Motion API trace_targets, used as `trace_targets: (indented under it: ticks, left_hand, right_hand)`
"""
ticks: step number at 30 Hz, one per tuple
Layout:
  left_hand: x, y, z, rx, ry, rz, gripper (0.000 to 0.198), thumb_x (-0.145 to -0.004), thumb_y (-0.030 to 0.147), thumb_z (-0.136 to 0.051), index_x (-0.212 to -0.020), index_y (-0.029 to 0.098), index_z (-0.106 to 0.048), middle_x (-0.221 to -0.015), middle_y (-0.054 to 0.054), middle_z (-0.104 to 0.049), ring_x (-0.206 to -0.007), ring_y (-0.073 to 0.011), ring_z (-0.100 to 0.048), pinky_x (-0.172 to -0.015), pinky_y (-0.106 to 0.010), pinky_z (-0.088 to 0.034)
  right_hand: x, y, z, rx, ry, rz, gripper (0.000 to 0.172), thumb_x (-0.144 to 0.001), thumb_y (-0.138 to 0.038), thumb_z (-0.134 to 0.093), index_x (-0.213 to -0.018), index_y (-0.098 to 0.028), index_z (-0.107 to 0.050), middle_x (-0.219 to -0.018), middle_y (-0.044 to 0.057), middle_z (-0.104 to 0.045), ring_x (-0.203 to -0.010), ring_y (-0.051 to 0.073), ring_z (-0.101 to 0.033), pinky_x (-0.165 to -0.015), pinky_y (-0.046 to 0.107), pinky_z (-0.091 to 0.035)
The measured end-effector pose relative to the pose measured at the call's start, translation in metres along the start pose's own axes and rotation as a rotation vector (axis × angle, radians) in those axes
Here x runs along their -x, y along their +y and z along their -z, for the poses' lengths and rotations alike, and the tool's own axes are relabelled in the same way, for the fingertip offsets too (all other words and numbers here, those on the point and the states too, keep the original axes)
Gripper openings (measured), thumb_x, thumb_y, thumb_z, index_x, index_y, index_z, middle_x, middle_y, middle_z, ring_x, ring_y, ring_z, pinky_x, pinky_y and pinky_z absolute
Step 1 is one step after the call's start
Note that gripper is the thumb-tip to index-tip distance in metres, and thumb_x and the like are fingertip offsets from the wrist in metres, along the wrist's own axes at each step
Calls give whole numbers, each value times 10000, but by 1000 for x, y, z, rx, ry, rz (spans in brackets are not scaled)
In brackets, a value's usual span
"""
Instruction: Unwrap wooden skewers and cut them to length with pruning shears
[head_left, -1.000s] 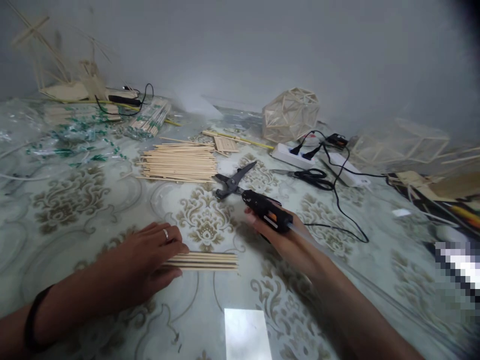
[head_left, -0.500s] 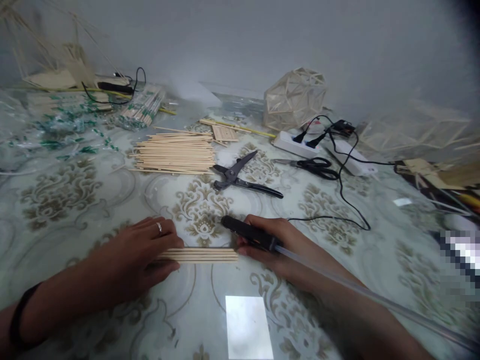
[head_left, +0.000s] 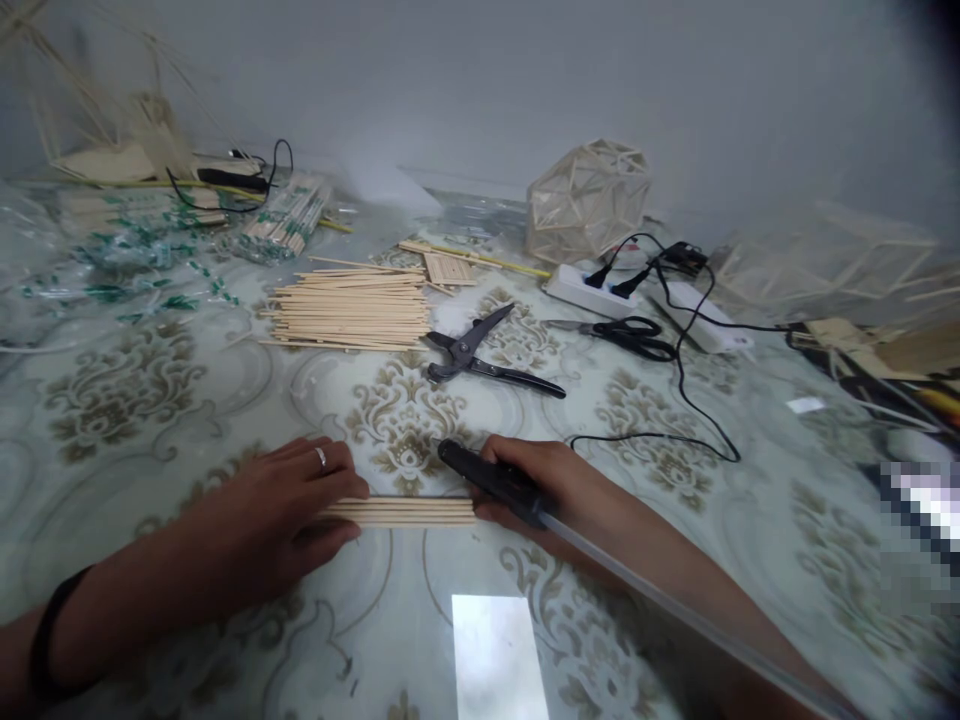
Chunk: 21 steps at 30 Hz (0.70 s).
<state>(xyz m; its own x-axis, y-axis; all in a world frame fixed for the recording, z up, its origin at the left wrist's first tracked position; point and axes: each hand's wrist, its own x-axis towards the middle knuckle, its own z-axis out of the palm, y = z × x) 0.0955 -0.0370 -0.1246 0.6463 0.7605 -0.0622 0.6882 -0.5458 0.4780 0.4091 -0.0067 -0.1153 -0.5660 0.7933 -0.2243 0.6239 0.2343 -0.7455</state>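
A flat row of several thin wooden sticks [head_left: 420,512] lies side by side on the patterned tablecloth. My left hand [head_left: 300,505], a ring on one finger, closes over the row's left part, thumb along the near edge and fingers along the far one. In my right hand [head_left: 540,480] is a black hot glue gun [head_left: 491,475], its nozzle pointing up and left above the cloth. A long translucent glue stick [head_left: 660,595] runs from its back end along my forearm. Fingertips of this hand are at the right ends of the sticks; whether they press on them is unclear.
Beyond my hands lie a pile of loose sticks [head_left: 349,305], metal snips [head_left: 480,350] and black-handled scissors [head_left: 615,332]. Further back are a white power strip [head_left: 592,288] with cords, a stick-built polyhedron [head_left: 589,200] and bagged sticks [head_left: 285,218].
The glue gun has tilted and shifted slightly left in my right hand, its glue stick swinging lower. My left hand and the row of sticks stay almost unmoved.
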Motion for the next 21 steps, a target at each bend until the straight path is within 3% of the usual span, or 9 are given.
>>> trace_targets:
  ticks: [5, 13, 17, 21]
  left_hand:
    - [1, 0, 1, 17, -7, 3, 143, -978, 214, -557, -1058, 256, -668, -1120, -40, -665, -1059, -235, -630, -921, -371, -479]
    - [1, -2, 1, 21, 12, -38, 156, -992, 221, -537, -1051, 238, -680, -1077, -48, -661, -1003, -230, -634, -883, -366, -484]
    - [0, -8, 7, 21, 25, -15, 193, -1011, 208, -493, -1050, 230, -680, -1059, -45, -653, -944, -199, -641, -858, -329, -483]
    - [-3, -18, 20, 24, -13, 5, 232, -1027, 226, -473, -922, 206, -679, -980, -37, -638, -867, -177, -641, -783, -298, -476]
  right_hand:
    - [0, -2, 0, 10, 4, -5, 151, -886, -235, -641, -792, -208, -527, -707, -30, -588, -637, 133, -476, -574, 241, -338]
    - [1, -1, 3, -46, -38, -6, 133, -890, -247, -675, -843, -210, -557, -782, -21, -651, -703, 148, -555, -635, 242, -398]
    - [0, -1, 4, -26, -57, -7, 163, -907, -306, -686, -853, -208, -567, -796, -15, -652, -714, 155, -566, -642, 252, -399]
    - [0, -1, 3, 34, -9, -3, 184, -951, -369, -628, -891, -199, -591, -803, 3, -638, -712, 164, -565, -651, 271, -391]
